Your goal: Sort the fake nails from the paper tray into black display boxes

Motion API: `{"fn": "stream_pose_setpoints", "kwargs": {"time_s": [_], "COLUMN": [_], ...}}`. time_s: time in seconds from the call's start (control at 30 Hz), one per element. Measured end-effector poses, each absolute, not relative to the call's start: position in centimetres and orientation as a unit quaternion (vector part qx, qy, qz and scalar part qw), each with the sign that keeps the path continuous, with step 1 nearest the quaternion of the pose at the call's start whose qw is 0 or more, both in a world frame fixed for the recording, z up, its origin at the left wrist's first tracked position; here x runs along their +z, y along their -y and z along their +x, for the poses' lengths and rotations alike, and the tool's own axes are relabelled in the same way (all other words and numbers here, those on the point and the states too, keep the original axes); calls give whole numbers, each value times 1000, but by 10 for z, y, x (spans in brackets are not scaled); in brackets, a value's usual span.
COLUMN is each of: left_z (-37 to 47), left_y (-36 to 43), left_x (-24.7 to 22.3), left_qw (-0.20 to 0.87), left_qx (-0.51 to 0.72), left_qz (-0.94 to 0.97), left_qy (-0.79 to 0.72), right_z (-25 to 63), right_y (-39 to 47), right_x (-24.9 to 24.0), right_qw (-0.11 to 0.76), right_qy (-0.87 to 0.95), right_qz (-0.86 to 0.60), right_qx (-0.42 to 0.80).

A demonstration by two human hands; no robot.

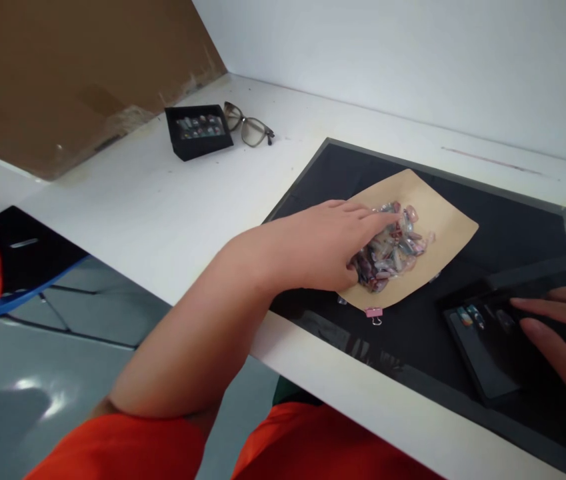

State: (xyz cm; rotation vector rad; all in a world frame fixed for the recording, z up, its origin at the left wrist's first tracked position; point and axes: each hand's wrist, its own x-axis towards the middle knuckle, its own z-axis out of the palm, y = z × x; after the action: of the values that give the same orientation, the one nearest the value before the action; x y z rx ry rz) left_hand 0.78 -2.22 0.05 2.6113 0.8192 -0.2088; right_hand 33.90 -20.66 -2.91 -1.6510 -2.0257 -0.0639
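My left hand point(335, 243) lies over a pile of glossy, multicoloured press-on nails point(395, 243), its fingers stretched out and the thumb at the near side. The pile sits on a tan paper sheet point(440, 200), with a small pink binder clip point(374, 313) at its near edge. At the right edge, my right hand point(560, 327) is partly out of view. Its fingers are extended, with the tips beside a small black tray point(493, 373). A few press-on nails point(470, 317) lie in a row near the tray's far end.
A black mat point(343, 167) lies under the paper and tray on the white table point(163, 200). Toward the back left stand a black box point(200, 148) with rows of press-on nails and a pair of glasses point(253, 130). A brown board point(87, 73) borders the left, a white wall the back.
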Motion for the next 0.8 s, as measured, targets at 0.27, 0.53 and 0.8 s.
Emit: {"fn": "stream_pose_setpoints", "kwargs": {"time_s": [0.27, 0.53, 0.8], "left_z": [18, 17, 16], "left_y": [21, 22, 22], "left_x": [2, 8, 6], "left_qw": [193, 159, 189], "left_qx": [-41, 126, 245], "left_qz": [920, 914, 866], "left_qy": [-340, -352, -393], "right_z": [338, 328, 342], "right_y": [202, 194, 203], "right_x": [-30, -18, -33], "right_qw": [274, 285, 258], "right_qy": [743, 753, 793], "right_qz": [-611, -593, -551], "right_qx": [4, 4, 39]}}
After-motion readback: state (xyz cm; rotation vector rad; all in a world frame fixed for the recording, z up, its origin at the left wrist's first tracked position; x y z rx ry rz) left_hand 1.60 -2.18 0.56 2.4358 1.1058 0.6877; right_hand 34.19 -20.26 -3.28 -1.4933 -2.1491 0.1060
